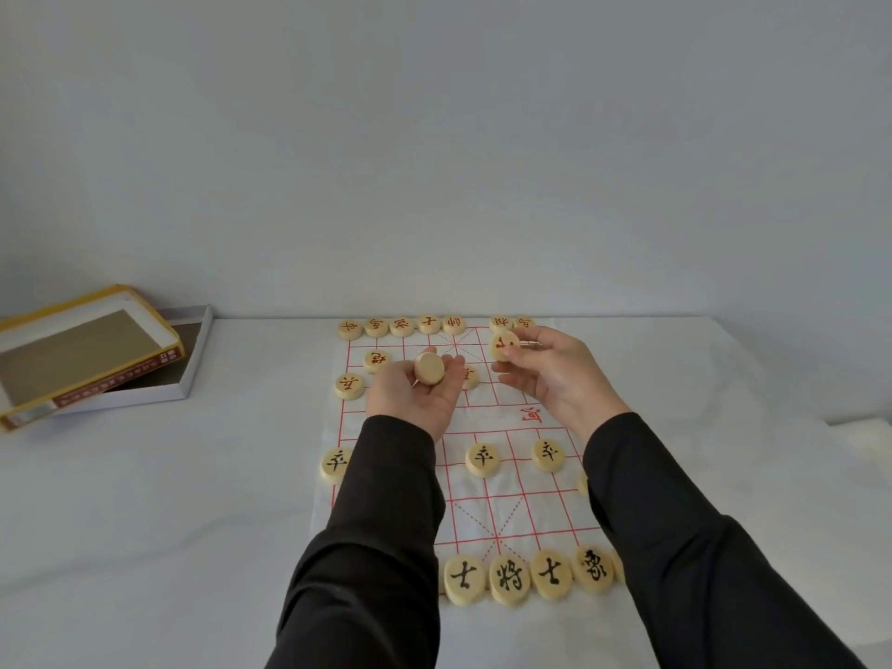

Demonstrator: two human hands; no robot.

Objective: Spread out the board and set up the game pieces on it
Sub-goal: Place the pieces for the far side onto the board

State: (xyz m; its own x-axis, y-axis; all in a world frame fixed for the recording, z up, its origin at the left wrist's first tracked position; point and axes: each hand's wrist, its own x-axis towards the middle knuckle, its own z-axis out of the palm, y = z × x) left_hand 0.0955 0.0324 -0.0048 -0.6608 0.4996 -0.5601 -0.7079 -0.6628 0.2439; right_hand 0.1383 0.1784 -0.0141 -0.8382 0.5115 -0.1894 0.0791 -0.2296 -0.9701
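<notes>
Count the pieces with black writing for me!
7 black-lettered pieces: three in a row mid-board, four along the near edge. The sleeves may hide more.

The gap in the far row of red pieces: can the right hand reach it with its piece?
Probably yes. The right hand pinches a red-marked piece just short of the gap, and nothing stands between them; the left hand holds another piece off to the side.

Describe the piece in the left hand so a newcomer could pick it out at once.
Find the white board with red grid lines on the table. Over its far half, the left hand holds up a round wooden piece. Unlike the marked piece in the right hand and those lying around, its face is blank.
</notes>
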